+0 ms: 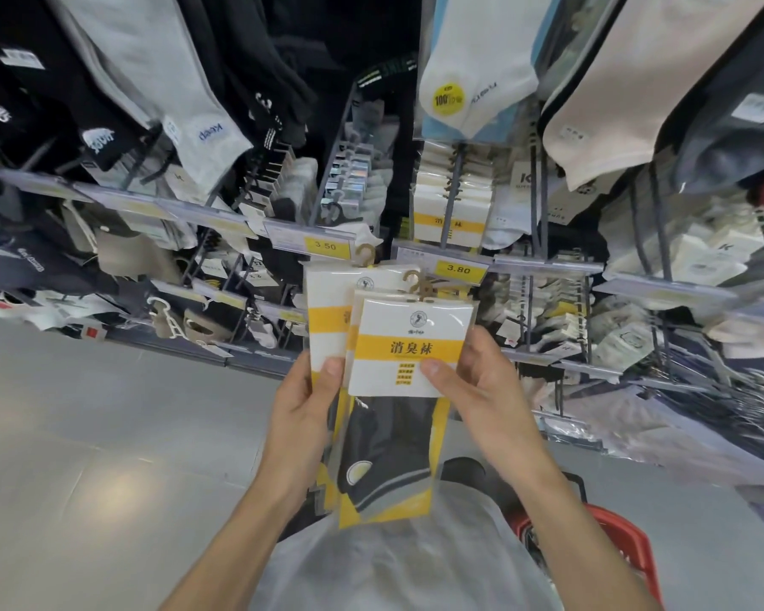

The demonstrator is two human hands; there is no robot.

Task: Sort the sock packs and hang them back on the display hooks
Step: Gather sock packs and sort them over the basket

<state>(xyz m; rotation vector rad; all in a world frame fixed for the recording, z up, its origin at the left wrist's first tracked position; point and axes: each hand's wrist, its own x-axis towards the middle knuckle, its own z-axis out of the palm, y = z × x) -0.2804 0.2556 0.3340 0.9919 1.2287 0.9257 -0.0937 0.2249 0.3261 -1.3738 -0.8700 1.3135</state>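
I hold several sock packs fanned out in front of the display. The front sock pack (409,346) has a white card with a yellow band and dark socks below it; my right hand (481,390) grips its right edge, thumb on the card. Behind it to the left, a rear sock pack (327,302) sits in my left hand (303,403), thumb pressed on its front. Each pack has a tan hanger hook (411,280) on top. Matching packs (451,209) hang on a display hook (453,191) just above.
Rows of hooks with black, grey and white socks fill the rack on both sides. Price rails carry yellow tags reading 3.50 (326,246) and 3.80 (458,269). A red basket (618,540) stands on the grey floor at lower right.
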